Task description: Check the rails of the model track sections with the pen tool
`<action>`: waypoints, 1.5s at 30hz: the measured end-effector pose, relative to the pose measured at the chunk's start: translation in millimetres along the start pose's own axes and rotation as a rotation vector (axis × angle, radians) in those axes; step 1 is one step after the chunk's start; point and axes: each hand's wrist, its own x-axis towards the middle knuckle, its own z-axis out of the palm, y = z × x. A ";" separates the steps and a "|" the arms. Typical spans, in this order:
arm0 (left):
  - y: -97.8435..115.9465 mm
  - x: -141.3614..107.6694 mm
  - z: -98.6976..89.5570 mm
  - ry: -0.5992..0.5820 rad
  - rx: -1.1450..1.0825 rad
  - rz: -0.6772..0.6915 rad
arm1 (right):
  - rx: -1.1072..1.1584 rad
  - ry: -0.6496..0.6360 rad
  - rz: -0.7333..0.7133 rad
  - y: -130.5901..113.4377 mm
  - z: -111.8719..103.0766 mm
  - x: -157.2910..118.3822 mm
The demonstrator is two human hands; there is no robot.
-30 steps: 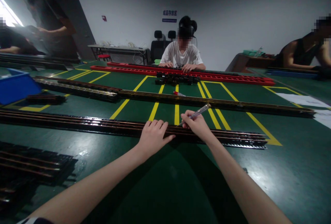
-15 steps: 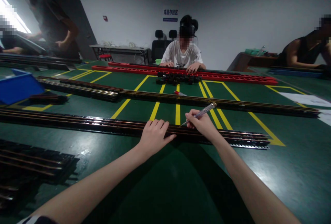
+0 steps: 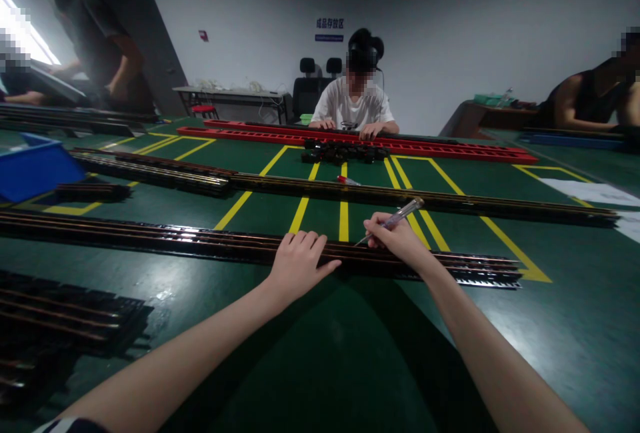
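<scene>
A long black rail with copper-coloured lines runs across the green table in front of me. My left hand lies over it, fingers stretched across the top and thumb spread to the right. To the right, my right hand grips a slim screwdriver with a clear handle, held like a pen. Its thin shaft slants down to the left, and the tip is at the rail's far side; whether it touches I cannot tell.
Behind lies a second long rail, with a red-and-white object beyond it. Farther back are black parts and red racks, where a person sits. A blue bin and stacked rails are left; papers lie right.
My right hand has shifted slightly to the right along the rail, carrying the screwdriver with it. My left hand has stayed in place.
</scene>
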 end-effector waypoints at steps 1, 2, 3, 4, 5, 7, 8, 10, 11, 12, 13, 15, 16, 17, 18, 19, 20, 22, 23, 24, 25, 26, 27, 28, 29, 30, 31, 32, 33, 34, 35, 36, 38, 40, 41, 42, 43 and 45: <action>0.0 0.0 -0.1 -0.003 0.004 -0.001 | 0.011 -0.006 -0.001 0.3 -0.8 0.0; 0.1 0.0 -0.3 -0.006 0.008 -0.002 | 0.022 -0.009 -0.002 0.6 -1.4 0.0; 0.1 -0.1 -0.5 -0.009 0.012 -0.003 | 0.032 -0.013 -0.002 1.2 -2.0 0.0; 0.2 -0.1 -0.7 -0.010 0.015 -0.003 | 0.041 -0.015 0.000 2.0 -2.5 0.1; 0.2 -0.1 -0.8 -0.011 0.017 -0.004 | 0.050 -0.016 0.004 3.1 -2.9 0.1; 0.2 -0.1 -0.8 -0.013 0.015 -0.005 | 0.067 -0.019 0.009 6.1 -3.7 0.5; 0.1 -0.1 -0.7 -0.014 0.012 -0.005 | 0.074 -0.022 0.011 7.9 -4.1 0.9; -0.1 -0.2 -0.4 -0.018 0.008 -0.007 | 0.090 -0.025 0.010 11.6 -4.8 1.8; -0.2 -0.2 -0.2 -0.019 0.006 -0.007 | 0.097 -0.024 0.010 13.2 -5.1 2.2; -0.3 -0.3 -0.1 -0.018 0.004 -0.007 | 0.104 -0.022 0.012 14.5 -5.3 2.6; -0.3 -0.3 0.0 -0.018 0.002 -0.006 | 0.111 -0.019 0.014 15.4 -5.4 3.0; -0.3 -0.3 -0.1 -0.019 -0.004 -0.005 | 0.120 -0.017 0.017 16.2 -5.4 3.4; -0.2 -0.2 -0.2 -0.020 -0.006 -0.005 | 0.122 -0.018 0.019 16.0 -5.2 3.4; -0.1 -0.1 -0.4 -0.022 -0.007 -0.005 | 0.124 -0.017 0.020 15.6 -5.0 3.5; 0.0 0.0 -0.7 -0.021 -0.006 -0.005 | 0.127 -0.015 0.022 15.0 -4.6 3.5; 0.1 0.1 -0.9 -0.020 -0.003 -0.005 | 0.130 -0.013 0.024 14.4 -4.3 3.5; 0.2 0.2 -1.0 -0.016 -0.001 -0.004 | 0.134 -0.010 0.026 13.9 -4.0 3.6; 0.4 0.4 -1.2 -0.010 0.003 -0.002 | 0.138 -0.001 0.032 13.8 -4.0 4.0; 0.5 0.5 -1.3 -0.007 0.003 -0.002 | 0.142 0.007 0.036 14.2 -4.3 4.2; 0.6 0.5 -1.3 -0.006 0.002 -0.001 | 0.150 0.016 0.037 15.0 -4.9 4.5; 0.7 0.4 -1.2 -0.006 0.001 -0.002 | 0.162 0.025 0.038 16.0 -5.6 4.8; 0.7 0.4 -1.2 -0.005 0.000 -0.004 | 0.176 0.029 0.038 17.2 -6.4 5.0; 0.8 0.3 -1.1 -0.007 -0.003 -0.005 | 0.190 0.029 0.037 18.2 -7.1 5.1; 0.8 0.2 -1.0 -0.009 -0.005 -0.007 | 0.204 0.023 0.033 19.2 -7.8 5.3; 0.8 0.1 -0.9 -0.010 -0.007 -0.007 | 0.212 0.012 0.030 19.9 -8.2 5.3; 0.8 0.0 -0.7 -0.011 -0.007 -0.007 | 0.217 0.004 0.026 20.4 -8.5 5.3; 0.8 -0.1 -0.6 -0.009 -0.006 -0.006 | 0.220 -0.002 0.023 20.6 -8.5 5.3; 0.7 -0.1 -0.5 -0.006 -0.002 -0.004 | 0.223 -0.003 0.018 20.6 -8.3 5.3; 0.7 0.0 -0.5 -0.004 0.003 -0.004 | 0.225 -0.001 0.014 20.4 -8.1 5.2; 0.7 0.1 -0.6 -0.001 0.009 -0.004 | 0.225 0.001 0.012 20.0 -7.7 5.1; 0.7 0.2 -0.8 0.001 0.014 -0.004 | 0.224 0.004 0.011 19.7 -7.4 4.9; 0.8 0.4 -1.0 0.000 0.017 -0.003 | 0.221 0.006 0.011 19.3 -7.2 4.8; 0.9 0.7 -1.5 -0.004 0.017 -0.005 | 0.216 0.005 0.011 18.9 -7.0 4.5; 0.9 0.8 -1.7 -0.010 0.013 -0.006 | 0.213 0.002 0.010 19.0 -7.1 4.2; 0.8 0.9 -1.7 -0.013 0.011 -0.008 | 0.212 0.001 0.010 19.1 -7.2 4.1; 0.8 0.9 -1.5 -0.015 0.008 -0.009 | 0.211 -0.001 0.011 19.2 -7.3 3.9; 0.7 0.9 -1.3 -0.016 0.006 -0.008 | 0.210 -0.001 0.012 19.1 -7.4 3.7; 0.5 0.8 -0.7 -0.018 0.002 -0.008 | 0.203 0.003 0.016 18.6 -7.5 3.2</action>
